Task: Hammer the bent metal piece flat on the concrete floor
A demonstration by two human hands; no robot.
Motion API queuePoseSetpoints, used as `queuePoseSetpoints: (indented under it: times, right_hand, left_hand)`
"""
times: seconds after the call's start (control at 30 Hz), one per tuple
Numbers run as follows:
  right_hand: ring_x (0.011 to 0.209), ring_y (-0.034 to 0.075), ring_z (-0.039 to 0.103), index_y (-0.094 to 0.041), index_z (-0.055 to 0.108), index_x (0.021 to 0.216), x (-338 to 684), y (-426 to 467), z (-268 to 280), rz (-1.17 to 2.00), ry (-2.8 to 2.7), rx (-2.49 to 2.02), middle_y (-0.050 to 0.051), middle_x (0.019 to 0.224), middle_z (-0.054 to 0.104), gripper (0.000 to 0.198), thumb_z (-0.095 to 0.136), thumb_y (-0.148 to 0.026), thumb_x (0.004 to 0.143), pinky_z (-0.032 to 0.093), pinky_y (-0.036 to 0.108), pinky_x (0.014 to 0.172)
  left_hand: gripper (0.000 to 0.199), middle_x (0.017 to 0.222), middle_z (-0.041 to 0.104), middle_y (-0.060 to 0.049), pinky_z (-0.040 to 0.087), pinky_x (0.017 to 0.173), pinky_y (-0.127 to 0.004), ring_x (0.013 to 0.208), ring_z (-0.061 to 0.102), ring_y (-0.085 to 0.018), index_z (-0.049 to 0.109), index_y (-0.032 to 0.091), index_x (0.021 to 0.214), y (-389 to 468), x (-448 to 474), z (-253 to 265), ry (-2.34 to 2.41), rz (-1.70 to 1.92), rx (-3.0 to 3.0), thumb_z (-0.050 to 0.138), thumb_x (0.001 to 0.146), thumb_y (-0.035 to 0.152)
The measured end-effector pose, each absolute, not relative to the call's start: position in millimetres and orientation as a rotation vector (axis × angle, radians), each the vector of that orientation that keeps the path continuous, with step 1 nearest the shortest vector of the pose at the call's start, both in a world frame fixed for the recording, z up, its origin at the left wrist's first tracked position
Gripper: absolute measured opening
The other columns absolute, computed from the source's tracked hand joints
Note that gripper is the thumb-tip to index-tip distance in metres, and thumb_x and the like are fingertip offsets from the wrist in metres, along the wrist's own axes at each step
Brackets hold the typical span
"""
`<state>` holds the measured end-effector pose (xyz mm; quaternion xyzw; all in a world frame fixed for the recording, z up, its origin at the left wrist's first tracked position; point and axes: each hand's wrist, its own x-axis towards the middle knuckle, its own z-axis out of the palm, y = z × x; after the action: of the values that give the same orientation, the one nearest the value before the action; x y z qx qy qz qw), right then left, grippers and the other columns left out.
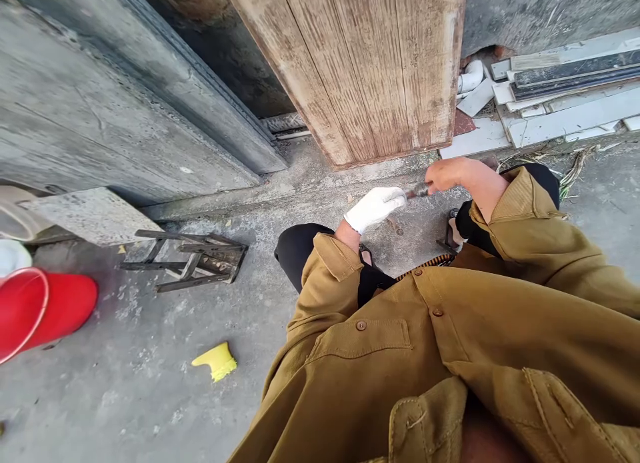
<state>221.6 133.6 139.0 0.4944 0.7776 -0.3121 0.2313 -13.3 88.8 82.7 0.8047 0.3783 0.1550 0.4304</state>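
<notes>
My left hand (376, 206), in a white glove, and my bare right hand (447, 174) meet over the concrete floor, just in front of a worn wooden door (370, 70). Between them is a small dark object (419, 190), gripped by the right fingers and touched by the gloved fingertips; what it is cannot be made out. Both arms wear mustard-brown jacket sleeves (525, 223). My dark trouser knees show under the arms.
A red bucket (43, 310) stands at the left edge. A small dark metal frame (193, 260) lies on the floor beside a stone slab (87, 213). A yellow scrap (216, 361) lies nearer me. White tile offcuts (560, 106) are stacked at the right.
</notes>
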Motion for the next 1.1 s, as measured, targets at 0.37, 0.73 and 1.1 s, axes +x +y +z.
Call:
queuePoseSetpoints:
  times: [0.37, 0.73, 1.1]
  right_hand:
    - [0.061, 0.008, 0.047, -0.015, 0.064, 0.091, 251, 135, 174, -2.172, 2.273, 1.206, -0.002, 0.073, 0.06, 0.012, 0.069, -0.024, 0.098, 0.036, 0.025, 0.061]
    - [0.103, 0.031, 0.068, -0.011, 0.074, 0.11, 245, 158, 134, -0.66, 2.359, 2.01, 0.017, 0.105, 0.073, 0.025, 0.066, -0.032, 0.099, 0.049, 0.038, 0.086]
    - [0.063, 0.015, 0.057, -0.015, 0.07, 0.076, 227, 135, 132, -1.184, 2.024, 0.88, 0.001, 0.066, 0.063, 0.019, 0.075, -0.028, 0.089, 0.043, 0.032, 0.071]
  left_hand:
    - [0.041, 0.081, 0.063, -0.004, 0.043, 0.063, -0.029, 0.065, 0.051, -0.014, 0.063, 0.018, 0.089, 90, -17, 81, 0.946, 0.564, 1.713, 0.052, 0.098, 0.056]
    - [0.036, 0.073, 0.061, -0.002, 0.039, 0.061, -0.025, 0.061, 0.047, -0.011, 0.071, 0.014, 0.088, 82, -15, 103, 0.836, 0.532, 1.703, 0.06, 0.097, 0.047]
    - [0.03, 0.091, 0.073, -0.006, 0.052, 0.091, -0.033, 0.089, 0.066, -0.02, 0.069, 0.016, 0.088, 97, -35, 86, 1.147, 0.602, 1.939, 0.053, 0.097, 0.04]
